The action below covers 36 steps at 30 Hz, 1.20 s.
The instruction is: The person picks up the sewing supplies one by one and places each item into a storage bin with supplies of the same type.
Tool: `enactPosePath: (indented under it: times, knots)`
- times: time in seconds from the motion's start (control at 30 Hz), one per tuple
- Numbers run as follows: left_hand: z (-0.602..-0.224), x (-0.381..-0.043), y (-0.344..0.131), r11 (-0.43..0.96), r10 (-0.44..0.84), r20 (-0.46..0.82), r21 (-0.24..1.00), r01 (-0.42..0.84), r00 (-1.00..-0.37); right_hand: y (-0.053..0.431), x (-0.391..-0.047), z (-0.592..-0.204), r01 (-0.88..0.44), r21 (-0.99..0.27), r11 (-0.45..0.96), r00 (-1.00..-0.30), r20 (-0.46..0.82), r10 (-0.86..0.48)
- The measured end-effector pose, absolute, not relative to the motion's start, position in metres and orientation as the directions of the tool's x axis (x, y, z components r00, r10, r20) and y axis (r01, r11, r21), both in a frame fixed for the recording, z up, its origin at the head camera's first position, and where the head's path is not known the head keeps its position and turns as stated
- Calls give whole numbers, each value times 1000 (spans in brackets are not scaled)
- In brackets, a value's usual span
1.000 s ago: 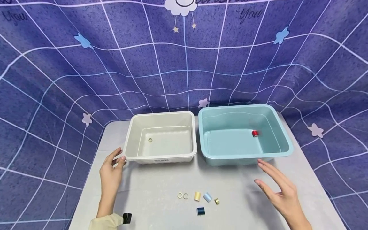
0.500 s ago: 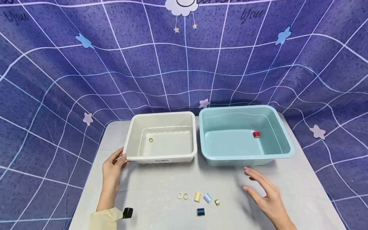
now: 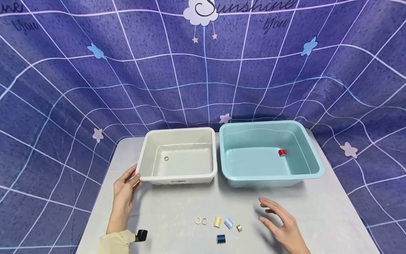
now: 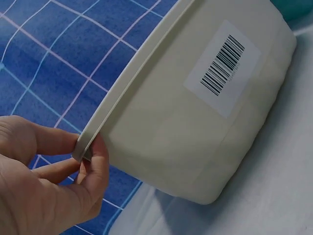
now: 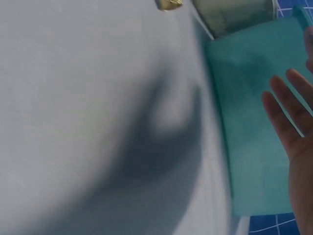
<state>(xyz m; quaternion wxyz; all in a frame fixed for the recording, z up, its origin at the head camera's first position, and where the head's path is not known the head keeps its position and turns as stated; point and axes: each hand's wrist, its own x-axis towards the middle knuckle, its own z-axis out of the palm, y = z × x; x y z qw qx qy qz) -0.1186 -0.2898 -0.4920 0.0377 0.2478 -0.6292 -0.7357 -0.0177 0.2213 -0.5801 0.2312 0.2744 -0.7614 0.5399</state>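
My left hand (image 3: 124, 192) pinches the rim of the white bin (image 3: 182, 177) at its near left corner; the left wrist view shows thumb and fingers on the lip. Over the table, with fingers spread and holding nothing, my right hand (image 3: 283, 227) is nearest a small gold ring (image 3: 239, 228). Left of that ring lie a light blue thread spool (image 3: 228, 223), a yellow thread spool (image 3: 217, 222) and two pale rings (image 3: 204, 221). A dark blue thread spool (image 3: 221, 239) lies closer to me. Inside the white bin sits another ring (image 3: 166, 158).
The light blue bin (image 3: 269, 178) stands right of the white one, with a red thread spool (image 3: 282, 152) inside. Behind both bins hangs a purple grid-patterned curtain (image 3: 190, 70). A black strap piece (image 3: 141, 235) juts from my left sleeve (image 3: 117, 242).
My right hand has moved left and toward me, from the light blue bin's front edge to near the gold ring. The left hand has closed onto the white bin's corner.
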Motion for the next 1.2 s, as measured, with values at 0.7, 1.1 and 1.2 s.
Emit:
enactPosePath:
  times: [0.7,1.1,1.2]
  knots:
    - [-494,-118,-299,-416,-213,-351,877,-241,-912,192,7,-612,-340,-714,612,-939,228,-257]
    - [-499,-118,-299,-389,-213,-319,895,-219,-923,188,3,-623,-437,-638,634,-893,228,-387]
    - [-499,-119,-300,-378,-213,-305,902,-210,-928,186,1,-625,-437,-622,650,-894,217,-392]
